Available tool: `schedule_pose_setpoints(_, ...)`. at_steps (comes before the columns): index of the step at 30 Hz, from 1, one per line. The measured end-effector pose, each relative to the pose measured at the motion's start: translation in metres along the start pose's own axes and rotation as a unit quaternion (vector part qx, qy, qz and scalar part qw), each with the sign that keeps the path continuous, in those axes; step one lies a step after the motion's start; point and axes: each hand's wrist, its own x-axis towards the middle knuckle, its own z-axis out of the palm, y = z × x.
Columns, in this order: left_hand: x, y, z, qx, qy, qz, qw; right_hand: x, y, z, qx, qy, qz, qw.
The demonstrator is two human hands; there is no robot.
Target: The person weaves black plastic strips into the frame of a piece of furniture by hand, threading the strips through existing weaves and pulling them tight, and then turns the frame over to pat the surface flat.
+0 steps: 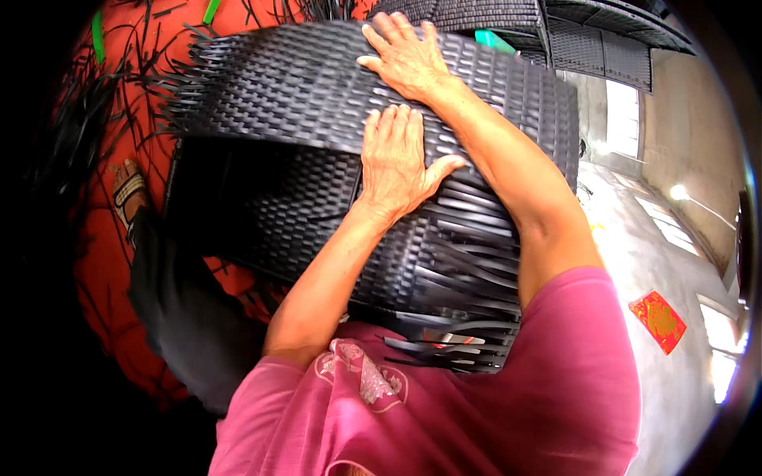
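Observation:
A black woven wicker furniture piece (pixel 278 87) lies across my front, its top panel partly blurred. Flat on this weave rests my left hand (pixel 395 163), fingers together and stretched out, thumb spread to the right. Farther away, my right hand (pixel 409 59) presses the same panel near its far edge, fingers spread. Neither hand grips anything. Loose plastic wicker strands (pixel 476 254) hang unwoven to the right below my left hand, and more stick out at the panel's left end. The hollow under the panel is dark, and its inside is partly hidden.
Cut black strands (pixel 75 151) and green strips (pixel 97 38) lie on the red floor covering (pixel 119 278) to the left, near my sandalled foot (pixel 129 190). Other woven furniture (pixel 599 51) stands at the far right. A red and gold paper (pixel 659 321) shows at right on a pale surface.

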Motion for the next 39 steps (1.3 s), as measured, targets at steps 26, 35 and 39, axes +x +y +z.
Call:
schedule_pose_setpoints(26,-0.007,-0.02,0.002,-0.066,0.09,0.086,0.99,0.133,0.018,-0.087,-0.115,0.3,-0.018,0.947)
schedule_pose_setpoints(35,-0.01,-0.025,0.005,-0.083,0.104,0.087,0.987,0.103,-0.072,0.004,0.181,0.024,-0.063,0.981)
schedule_pose_setpoints(39,-0.006,-0.022,-0.002,-0.089,0.078,0.071,0.99,0.158,-0.053,-0.07,0.107,0.199,-0.054,0.973)
